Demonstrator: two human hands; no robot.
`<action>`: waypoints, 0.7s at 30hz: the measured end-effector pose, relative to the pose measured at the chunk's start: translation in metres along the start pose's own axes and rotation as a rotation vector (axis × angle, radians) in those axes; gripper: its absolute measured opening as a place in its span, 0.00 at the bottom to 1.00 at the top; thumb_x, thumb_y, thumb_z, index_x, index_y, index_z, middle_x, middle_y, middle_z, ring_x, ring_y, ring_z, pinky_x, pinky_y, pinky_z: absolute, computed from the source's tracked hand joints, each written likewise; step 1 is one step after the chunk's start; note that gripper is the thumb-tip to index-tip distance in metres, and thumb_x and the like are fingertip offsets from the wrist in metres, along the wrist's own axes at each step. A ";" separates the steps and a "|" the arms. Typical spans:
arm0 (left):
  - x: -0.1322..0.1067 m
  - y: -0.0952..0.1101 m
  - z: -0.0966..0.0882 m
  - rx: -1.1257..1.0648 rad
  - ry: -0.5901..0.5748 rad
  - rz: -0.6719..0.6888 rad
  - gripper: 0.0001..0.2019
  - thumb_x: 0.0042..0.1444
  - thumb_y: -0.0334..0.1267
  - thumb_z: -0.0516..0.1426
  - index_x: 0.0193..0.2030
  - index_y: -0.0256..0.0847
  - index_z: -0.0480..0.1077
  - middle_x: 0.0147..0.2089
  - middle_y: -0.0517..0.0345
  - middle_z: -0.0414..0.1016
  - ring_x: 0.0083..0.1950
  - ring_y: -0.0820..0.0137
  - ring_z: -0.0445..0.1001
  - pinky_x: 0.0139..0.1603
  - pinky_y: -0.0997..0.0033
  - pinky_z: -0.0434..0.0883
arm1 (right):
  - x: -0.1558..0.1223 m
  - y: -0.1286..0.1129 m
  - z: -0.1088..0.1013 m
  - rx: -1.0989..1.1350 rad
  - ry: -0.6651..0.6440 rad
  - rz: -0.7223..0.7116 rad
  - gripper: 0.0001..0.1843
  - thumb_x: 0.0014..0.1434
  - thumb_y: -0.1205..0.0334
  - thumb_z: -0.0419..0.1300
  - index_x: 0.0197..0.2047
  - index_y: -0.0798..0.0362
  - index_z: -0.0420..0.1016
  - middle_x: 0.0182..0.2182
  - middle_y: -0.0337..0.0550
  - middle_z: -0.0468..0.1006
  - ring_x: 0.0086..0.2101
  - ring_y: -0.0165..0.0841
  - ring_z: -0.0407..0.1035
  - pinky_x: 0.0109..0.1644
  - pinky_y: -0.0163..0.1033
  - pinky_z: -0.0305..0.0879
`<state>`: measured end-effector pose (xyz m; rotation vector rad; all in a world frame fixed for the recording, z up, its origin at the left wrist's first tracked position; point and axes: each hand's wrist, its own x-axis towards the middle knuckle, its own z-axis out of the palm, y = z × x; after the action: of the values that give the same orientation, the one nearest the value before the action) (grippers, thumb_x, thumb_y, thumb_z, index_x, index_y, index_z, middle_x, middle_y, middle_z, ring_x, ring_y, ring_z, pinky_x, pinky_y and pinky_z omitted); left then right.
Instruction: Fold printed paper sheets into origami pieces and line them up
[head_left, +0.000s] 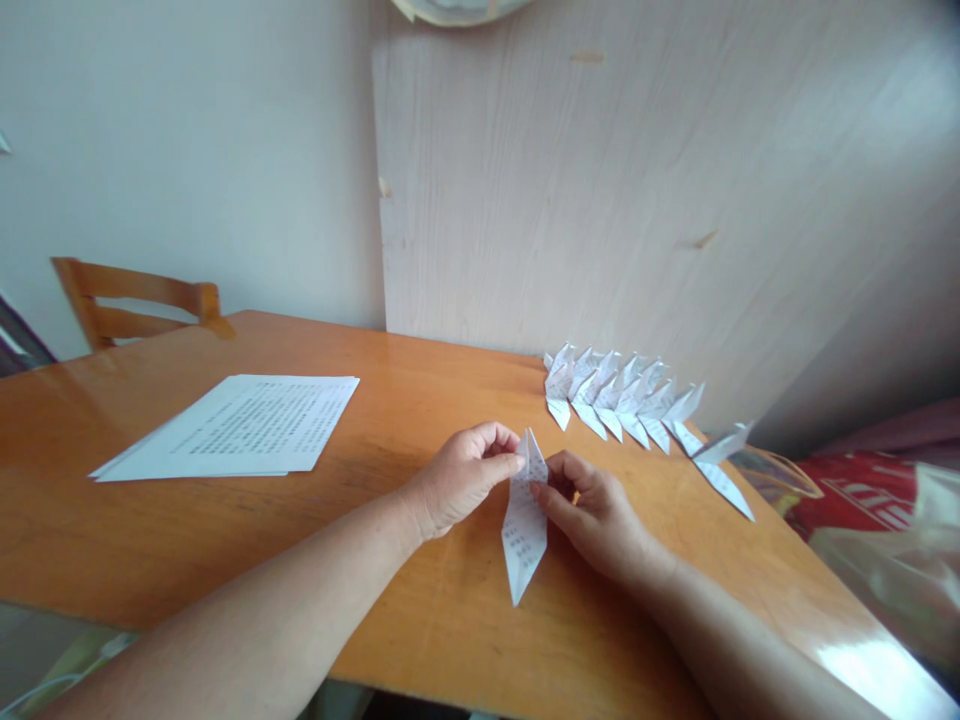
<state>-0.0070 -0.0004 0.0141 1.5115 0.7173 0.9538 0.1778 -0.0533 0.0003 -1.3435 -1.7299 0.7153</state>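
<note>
Between my two hands is a folded paper piece (525,530), long and narrow, pointed at both ends, with printed characters on its face. My left hand (472,475) pinches its upper left edge between thumb and fingers. On the other side, my right hand (592,510) grips the upper right edge, thumb on the front and fingers curled behind. The lower point of the paper hangs free toward me. Whether it touches the table cannot be made out.
A stack of printed sheets (262,430) lies at the left on the wooden table (420,630). Several folded paper pieces (611,395) stand in rows by the wall, with a separate one (724,465) at the right. A chair (142,295) is behind; red and pale bags (862,490) sit beyond the right edge.
</note>
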 end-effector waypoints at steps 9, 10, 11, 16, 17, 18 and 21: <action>-0.004 0.001 0.000 0.073 -0.026 0.040 0.15 0.57 0.49 0.61 0.40 0.37 0.72 0.37 0.56 0.75 0.38 0.71 0.71 0.40 0.70 0.67 | 0.003 0.004 -0.001 0.001 -0.002 0.030 0.05 0.58 0.64 0.57 0.38 0.52 0.72 0.31 0.39 0.75 0.32 0.33 0.68 0.36 0.37 0.64; -0.004 0.002 0.001 0.067 -0.023 0.045 0.16 0.58 0.51 0.60 0.40 0.37 0.72 0.37 0.56 0.74 0.37 0.71 0.70 0.39 0.71 0.66 | 0.003 0.004 -0.001 0.002 -0.002 0.041 0.05 0.57 0.64 0.57 0.38 0.52 0.72 0.31 0.39 0.75 0.32 0.33 0.68 0.36 0.37 0.64; -0.004 0.002 0.001 0.064 -0.013 0.049 0.17 0.60 0.52 0.58 0.40 0.37 0.71 0.36 0.56 0.74 0.36 0.71 0.70 0.39 0.71 0.66 | 0.004 0.003 -0.001 0.005 -0.002 0.052 0.05 0.57 0.65 0.57 0.38 0.52 0.71 0.31 0.39 0.75 0.32 0.33 0.68 0.35 0.36 0.64; 0.002 -0.005 -0.004 0.155 0.096 0.028 0.14 0.65 0.47 0.51 0.40 0.38 0.71 0.35 0.56 0.75 0.36 0.70 0.71 0.40 0.69 0.67 | 0.003 0.002 0.000 0.017 0.002 0.082 0.07 0.55 0.66 0.55 0.38 0.52 0.71 0.32 0.39 0.76 0.32 0.32 0.68 0.36 0.37 0.64; 0.004 -0.007 -0.006 0.196 0.104 0.032 0.12 0.64 0.44 0.51 0.39 0.39 0.71 0.36 0.56 0.76 0.38 0.69 0.72 0.41 0.69 0.68 | 0.003 0.003 0.000 0.013 0.010 0.084 0.07 0.55 0.66 0.55 0.39 0.52 0.71 0.33 0.40 0.76 0.32 0.33 0.69 0.36 0.37 0.64; 0.005 -0.010 -0.007 0.246 0.106 0.041 0.10 0.63 0.40 0.52 0.39 0.39 0.71 0.36 0.56 0.76 0.39 0.68 0.73 0.43 0.68 0.68 | 0.003 0.004 -0.001 0.005 0.024 0.087 0.07 0.55 0.66 0.56 0.39 0.52 0.71 0.33 0.40 0.75 0.33 0.33 0.69 0.36 0.37 0.64; 0.006 -0.016 -0.010 0.453 0.060 0.090 0.06 0.57 0.31 0.53 0.37 0.41 0.71 0.37 0.57 0.77 0.41 0.66 0.73 0.43 0.67 0.67 | 0.004 0.009 -0.003 -0.039 0.100 0.097 0.08 0.55 0.64 0.56 0.40 0.53 0.70 0.33 0.40 0.75 0.33 0.34 0.68 0.37 0.38 0.64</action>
<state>-0.0117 0.0124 0.0000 1.9282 0.9614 0.9473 0.1841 -0.0472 -0.0048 -1.4738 -1.6158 0.6595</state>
